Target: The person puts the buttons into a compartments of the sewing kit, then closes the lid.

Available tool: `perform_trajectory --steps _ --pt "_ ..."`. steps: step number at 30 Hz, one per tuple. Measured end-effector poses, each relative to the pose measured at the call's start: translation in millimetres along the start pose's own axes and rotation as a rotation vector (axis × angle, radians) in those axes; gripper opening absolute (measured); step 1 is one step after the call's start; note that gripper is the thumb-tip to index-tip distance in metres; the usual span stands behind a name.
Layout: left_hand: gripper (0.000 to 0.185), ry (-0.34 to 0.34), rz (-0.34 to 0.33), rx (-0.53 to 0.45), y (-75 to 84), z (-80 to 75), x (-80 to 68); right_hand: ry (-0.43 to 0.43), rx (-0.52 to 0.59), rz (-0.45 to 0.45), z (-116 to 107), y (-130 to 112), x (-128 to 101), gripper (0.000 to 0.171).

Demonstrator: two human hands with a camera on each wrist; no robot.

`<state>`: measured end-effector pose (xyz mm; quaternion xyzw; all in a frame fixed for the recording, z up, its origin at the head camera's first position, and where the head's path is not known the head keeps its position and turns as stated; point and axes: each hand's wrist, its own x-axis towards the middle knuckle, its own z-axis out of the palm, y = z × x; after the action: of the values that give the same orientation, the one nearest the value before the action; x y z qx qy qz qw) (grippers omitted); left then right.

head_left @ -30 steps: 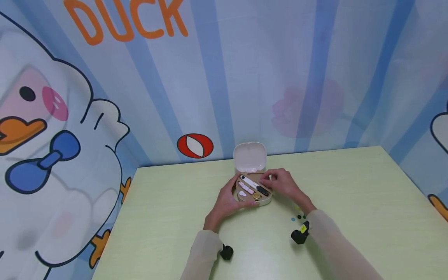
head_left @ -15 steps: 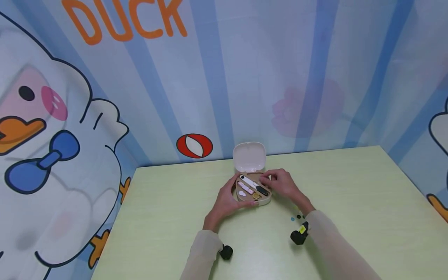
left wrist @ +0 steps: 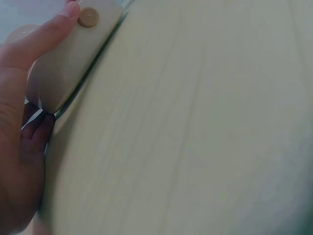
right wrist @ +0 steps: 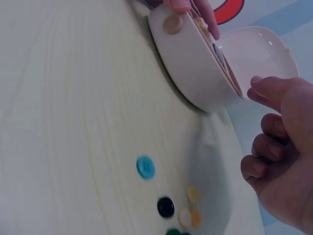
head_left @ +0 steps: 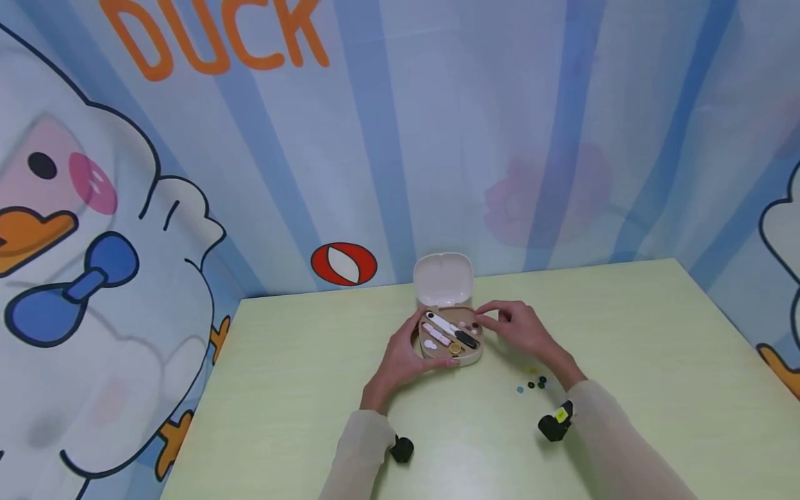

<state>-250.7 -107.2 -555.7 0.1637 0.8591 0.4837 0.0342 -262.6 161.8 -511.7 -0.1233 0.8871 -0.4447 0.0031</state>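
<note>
A small beige sewing kit box (head_left: 470,359) stands on the table with its white lid (head_left: 443,279) raised at the back. My left hand (head_left: 400,361) grips its left side, thumb along the front wall beside a round tan button (left wrist: 89,17). Inside lie a white tool with a black end (head_left: 451,329), a pink stick-like piece (head_left: 435,334), a gold round piece (head_left: 455,349) and small buttons at the right. At the box's right rim is my right hand (head_left: 521,330), index finger and thumb extended, other fingers curled in the right wrist view. Nothing shows between its fingertips.
Several loose buttons lie on the table in front of my right hand, among them a blue button (right wrist: 145,167) and a black button (right wrist: 166,207). A printed curtain (head_left: 437,139) hangs behind the table's back edge.
My right hand has drawn back to the right, from over the box to its rim, and its fingertips have parted. Small buttons now show in the right compartment. The left hand stays put.
</note>
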Motion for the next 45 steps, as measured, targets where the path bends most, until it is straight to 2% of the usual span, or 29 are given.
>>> perform_trajectory --steps 8,16,24,35,40,45 --pt "0.118 0.013 0.027 0.007 -3.1 -1.8 1.3 -0.006 -0.023 -0.048 -20 9 -20 0.026" --pt "0.119 0.013 0.002 0.001 -3.2 -2.0 -0.4 -0.025 -0.034 -0.077 -37 17 -42 0.029" --pt "0.118 0.015 0.001 0.000 -2.1 -0.2 -0.7 -0.072 -0.046 -0.075 -49 31 -65 0.029" --pt "0.120 0.006 -0.001 -0.006 -1.8 0.8 -1.3 -0.123 -0.065 -0.142 -61 45 -99 0.027" --pt "0.120 0.005 -0.001 -0.004 -1.5 1.2 -1.6 -0.151 -0.087 -0.126 -61 51 -112 0.028" --pt "0.120 0.004 -0.006 0.003 -1.9 2.2 -1.2 -0.143 -0.096 -0.085 -61 51 -122 0.028"
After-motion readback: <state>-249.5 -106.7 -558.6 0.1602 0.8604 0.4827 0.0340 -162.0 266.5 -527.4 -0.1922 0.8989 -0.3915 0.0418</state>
